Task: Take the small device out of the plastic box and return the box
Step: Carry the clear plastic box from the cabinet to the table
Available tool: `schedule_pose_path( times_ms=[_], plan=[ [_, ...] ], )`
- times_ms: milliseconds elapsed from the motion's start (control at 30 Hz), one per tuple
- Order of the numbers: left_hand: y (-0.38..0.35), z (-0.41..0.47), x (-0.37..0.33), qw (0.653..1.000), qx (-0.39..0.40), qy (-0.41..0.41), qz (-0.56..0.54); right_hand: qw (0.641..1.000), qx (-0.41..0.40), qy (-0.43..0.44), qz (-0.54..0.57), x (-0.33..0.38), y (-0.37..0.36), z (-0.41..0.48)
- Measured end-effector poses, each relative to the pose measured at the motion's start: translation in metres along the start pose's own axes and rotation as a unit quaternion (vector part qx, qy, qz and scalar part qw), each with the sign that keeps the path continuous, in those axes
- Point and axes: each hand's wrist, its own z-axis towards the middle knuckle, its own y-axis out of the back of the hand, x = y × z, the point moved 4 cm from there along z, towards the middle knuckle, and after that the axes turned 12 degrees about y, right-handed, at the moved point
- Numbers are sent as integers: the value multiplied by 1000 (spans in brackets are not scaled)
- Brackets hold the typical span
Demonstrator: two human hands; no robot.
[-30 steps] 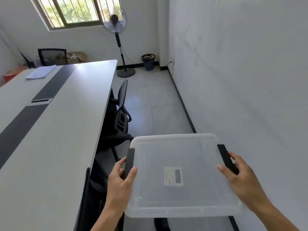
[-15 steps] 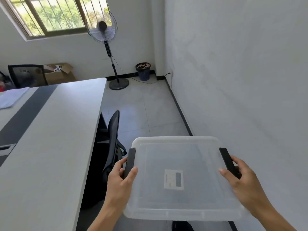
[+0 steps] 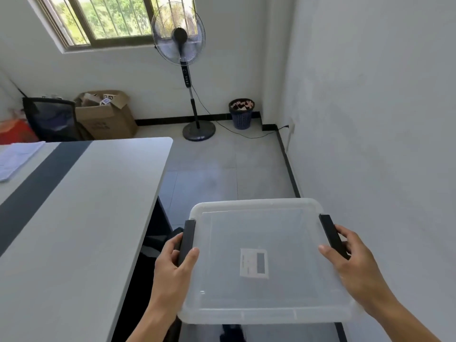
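Plastic box, translucent and round-cornered with its lid on, is carried level above the floor beside the table. Left hand and right hand each clasp a black side latch; its longer side seems to run hand to hand.

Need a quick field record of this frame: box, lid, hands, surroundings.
box: clear plastic box, carried in the air right of the table
lid: on, black latches at both sides
label: small sticker on lid
left hand: grips left latch
right hand: grips right latch
contents: cannot tell
ahead: fan, bin, cardboard carton
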Motion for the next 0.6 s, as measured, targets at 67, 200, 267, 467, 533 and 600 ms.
schedule_pose_path(
  times_ms=[67, 200, 267, 467, 533, 600],
  plan=[
    [-10, 52, -15, 1000, -1, 5, 0, 1000, 3, -2, -7, 1, -18, 52],
    [-27, 154, -62, 1000, 17, 4, -1, 1000, -8, -2, -13, 16, -51, 155],
    [-30, 199, -94, 1000, 21, 2, 0, 1000, -12, -2, -8, 32, -67, 200],
    [-46, 322, -187, 999, 29, -15, 28, 999, -35, 5, 1, 71, -99, 333],
    [-56, 359, -205, 999, 24, -15, 27, 999, -33, 4, 4, 74, -110, 377],
    [-66, 397, -218, 1000, 11, -7, 20, 1000, -21, 3, 5, 75, -123, 424]
  ],
)
